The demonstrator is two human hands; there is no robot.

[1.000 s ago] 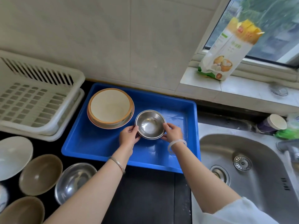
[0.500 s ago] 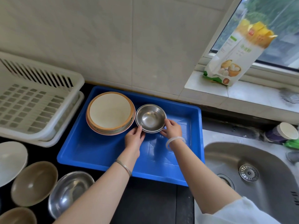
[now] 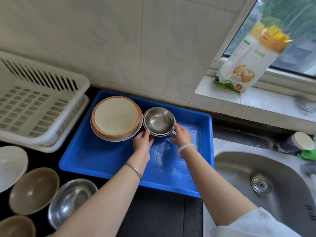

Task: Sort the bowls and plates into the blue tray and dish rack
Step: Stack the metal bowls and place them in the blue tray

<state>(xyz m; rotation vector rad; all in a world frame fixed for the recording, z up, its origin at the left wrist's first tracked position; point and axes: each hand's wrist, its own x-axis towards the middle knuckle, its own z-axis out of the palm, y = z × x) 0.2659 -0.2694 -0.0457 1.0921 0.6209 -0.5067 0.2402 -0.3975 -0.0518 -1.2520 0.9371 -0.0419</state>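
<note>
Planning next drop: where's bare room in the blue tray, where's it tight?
Free: tray front strip, near side of the plates; right end past the steel bowls. Tight: back left, plates beside steel bowls, left hand and right hand on them.

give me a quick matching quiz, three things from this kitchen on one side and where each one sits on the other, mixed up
Things:
1. steel bowls
2. white bowl
3. yellow and white bag

Places:
a. on the window sill
b. in the blue tray
c. on the dark counter

Pairs: 1-b, 2-c, 3-a
</note>
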